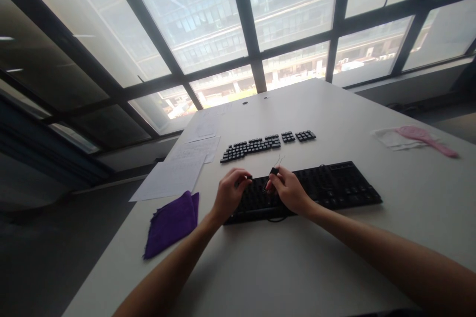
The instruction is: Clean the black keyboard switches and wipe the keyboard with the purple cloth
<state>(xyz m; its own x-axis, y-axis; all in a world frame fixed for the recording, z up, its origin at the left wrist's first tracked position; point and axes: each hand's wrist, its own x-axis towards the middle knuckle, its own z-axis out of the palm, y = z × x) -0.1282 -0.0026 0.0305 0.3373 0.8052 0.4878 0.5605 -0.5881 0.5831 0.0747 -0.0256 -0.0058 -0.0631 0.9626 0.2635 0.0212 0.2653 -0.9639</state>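
Note:
A black keyboard (330,185) lies at a slant on the white table under both hands; many of its keys look removed. My left hand (229,190) is closed over the keyboard's left part, pinching a small dark piece that looks like a keycap (249,177). My right hand (288,189) is wrapped around a keycap puller (274,171) with a black handle, its thin wires pointing up and away. Beyond the keyboard, loose black keycaps (251,147) are laid out in rows in keyboard order.
A folded purple cloth (171,225) lies left of my left hand. Sheets of paper (171,178) spread along the table's left edge. On the right, a pink brush-like object (424,137) rests on a white cloth (390,139). Tall windows stand behind the table (349,124).

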